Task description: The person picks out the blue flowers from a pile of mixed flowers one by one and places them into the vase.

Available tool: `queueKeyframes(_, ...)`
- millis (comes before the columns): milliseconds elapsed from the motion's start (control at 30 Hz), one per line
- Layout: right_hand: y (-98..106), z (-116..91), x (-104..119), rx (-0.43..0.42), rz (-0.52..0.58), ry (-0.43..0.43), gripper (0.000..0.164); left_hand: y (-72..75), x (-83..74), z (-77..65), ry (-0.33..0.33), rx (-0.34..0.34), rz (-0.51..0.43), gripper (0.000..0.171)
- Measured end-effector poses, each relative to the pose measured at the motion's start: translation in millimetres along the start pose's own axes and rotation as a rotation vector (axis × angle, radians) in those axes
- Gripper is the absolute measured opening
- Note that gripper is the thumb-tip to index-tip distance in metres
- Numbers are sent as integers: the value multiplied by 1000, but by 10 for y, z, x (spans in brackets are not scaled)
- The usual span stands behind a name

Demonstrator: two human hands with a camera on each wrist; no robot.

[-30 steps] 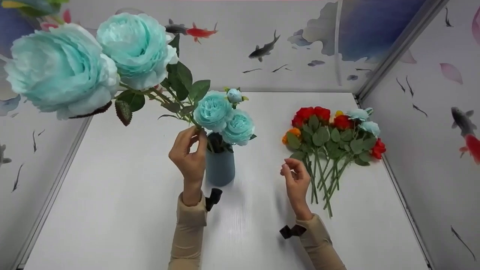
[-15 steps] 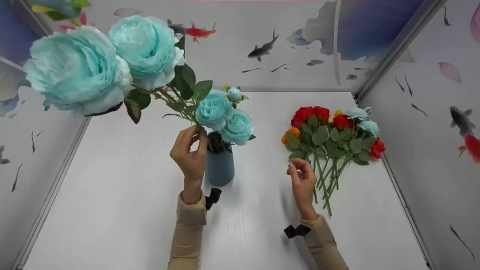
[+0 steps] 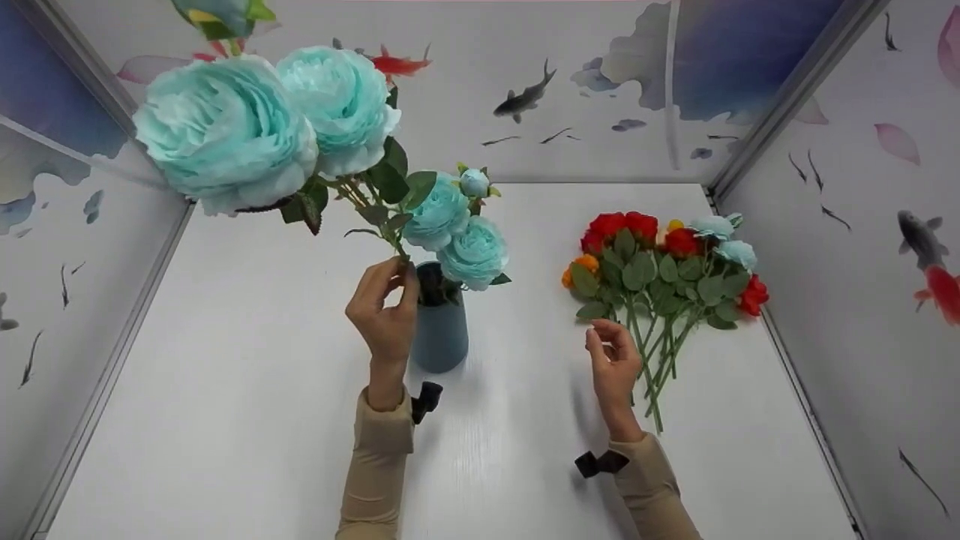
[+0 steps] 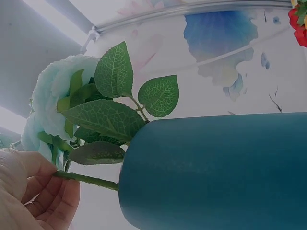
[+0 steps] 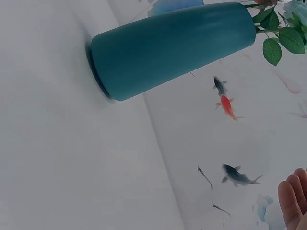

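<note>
My left hand (image 3: pixel 384 309) pinches the green stem (image 4: pixel 91 180) of a tall artificial peony with large light-blue blooms (image 3: pixel 232 135). In the left wrist view that stem runs into the mouth of the blue-grey vase (image 3: pixel 440 337), which stands upright on the table. Other light-blue blooms (image 3: pixel 474 253) and a bud hang over the vase's right side. My right hand (image 3: pixel 616 367), fingers loosely bent and holding nothing, hovers right of the vase near the stems of the lying flowers. Only its fingers (image 5: pixel 290 201) show at the corner of the right wrist view.
A bunch of red, orange and light-blue artificial flowers (image 3: pixel 664 270) lies on the right of the white table (image 3: pixel 225 420), stems pointing toward me. Walls painted with fish (image 3: pixel 525 100) enclose the table at the back and sides.
The tall light-blue blooms have swung to the right and become more upright, with my left hand still on their stem. My right hand has drifted right, toward the lying stems.
</note>
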State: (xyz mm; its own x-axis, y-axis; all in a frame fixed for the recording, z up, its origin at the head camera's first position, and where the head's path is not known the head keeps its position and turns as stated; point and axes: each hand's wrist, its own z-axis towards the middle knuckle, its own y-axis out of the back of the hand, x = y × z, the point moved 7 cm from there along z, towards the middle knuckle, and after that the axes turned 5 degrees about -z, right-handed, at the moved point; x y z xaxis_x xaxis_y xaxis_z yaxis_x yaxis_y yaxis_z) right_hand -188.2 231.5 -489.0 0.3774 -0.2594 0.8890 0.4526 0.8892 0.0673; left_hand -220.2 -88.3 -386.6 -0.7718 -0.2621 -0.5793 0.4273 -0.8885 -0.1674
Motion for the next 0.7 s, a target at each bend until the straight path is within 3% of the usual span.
queueKeyframes(200, 104, 9, -82, -15, -14, -41, 16, 7, 48, -67, -15, 19, 29, 11)
queueKeyframes(700, 257, 38, -174, -71, -11, -42, 15, 14, 129, -176, -18, 48, 68, 11)
